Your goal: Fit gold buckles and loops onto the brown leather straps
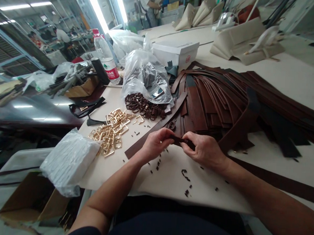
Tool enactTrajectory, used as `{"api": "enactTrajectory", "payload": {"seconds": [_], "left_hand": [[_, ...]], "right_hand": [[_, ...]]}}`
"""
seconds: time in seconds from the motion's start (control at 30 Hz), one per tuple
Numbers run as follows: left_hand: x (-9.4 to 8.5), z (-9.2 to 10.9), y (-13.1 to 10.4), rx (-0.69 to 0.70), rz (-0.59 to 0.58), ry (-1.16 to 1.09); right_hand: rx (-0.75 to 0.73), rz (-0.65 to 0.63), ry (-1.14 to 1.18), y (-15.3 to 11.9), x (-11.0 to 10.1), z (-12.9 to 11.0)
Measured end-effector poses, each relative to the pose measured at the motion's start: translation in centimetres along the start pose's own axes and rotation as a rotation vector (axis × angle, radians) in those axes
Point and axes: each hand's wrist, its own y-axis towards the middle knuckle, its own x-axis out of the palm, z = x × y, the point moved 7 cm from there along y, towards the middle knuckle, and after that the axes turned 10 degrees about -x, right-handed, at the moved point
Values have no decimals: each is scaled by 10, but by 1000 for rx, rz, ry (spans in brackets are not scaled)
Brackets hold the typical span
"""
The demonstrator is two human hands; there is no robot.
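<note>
Both my hands meet over the pale table [153,180], pinching a dark brown leather strap [177,139] between them. My left hand [158,144] holds its left end with thumb and fingers. Curled round the right part is my right hand [204,149]. Just behind them lies a long brown strap [142,139] and a small leather loop [171,125]. A fanned stack of brown leather straps [199,109] spreads behind and to the right. Gold buckles [109,143] form a pile on the left, with a heap of small brown loops [140,104] beyond.
Dark scraps [186,175] dot the table near me. A bubble-wrapped packet [70,158] sits at the left edge. Farther back are a plastic bag [138,71], a water bottle [107,58], a white box [176,53] and beige bag pieces [234,41].
</note>
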Motion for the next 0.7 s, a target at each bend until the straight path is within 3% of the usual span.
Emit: {"api": "enactTrajectory", "payload": {"seconds": [0.17,0.3,0.43,0.6,0.7], "left_hand": [[-19,-8,7,-95,81,-182],[-32,-13,11,-142,165,-209],[-34,-4,13,-56,205,131],[-17,15,25,-39,149,578],[-10,21,29,-35,95,726]], "right_hand": [[-10,-5,26,0,1,-1],[73,170,137,-1,-14,5],[180,294,276,-2,-24,16],[163,317,312,-2,-23,20],[169,297,307,-2,-21,23]]}}
